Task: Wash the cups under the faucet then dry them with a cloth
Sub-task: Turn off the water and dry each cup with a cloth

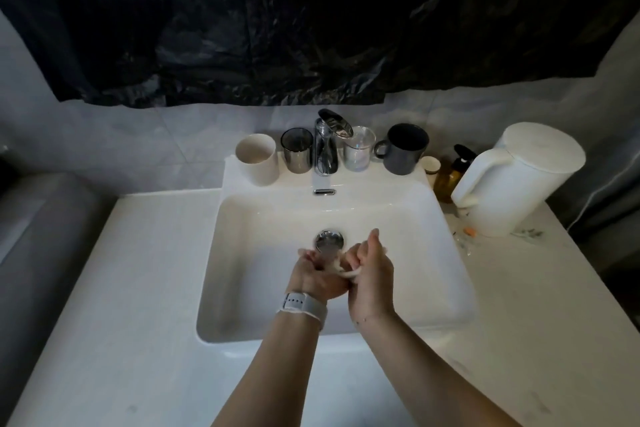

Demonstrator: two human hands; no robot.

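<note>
Both hands meet over the sink basin (263, 288), fingers of the left hand (317, 276) and right hand (372, 276) curled together around a small white wad (344, 272), maybe cloth or foam, too small to tell. Right index finger sticks up, the rest are clenched on the wad. Left fingers wrap it from the other side; the hands touch. White watch band (304, 305) on the left wrist.

Just beyond the fingertips: chrome drain plug (329, 240). Further beyond, at the basin's back wall, overflow slot (324, 191), then the chrome faucet (329, 142) on the back ledge.

Cups sit untouched in a row on that ledge, well apart from the hands: white cup (258, 159) and smoky glass cup (297, 149) left of the faucet, clear glass cup (359, 148) and dark mug (405, 148) right of it, handle toward the faucet.

Far right of the fingers on the counter (138, 288): small paper cup (431, 165), amber pump bottle (450, 177), white kettle (519, 180). Black plastic sheet (277, 17) covers the wall behind.
</note>
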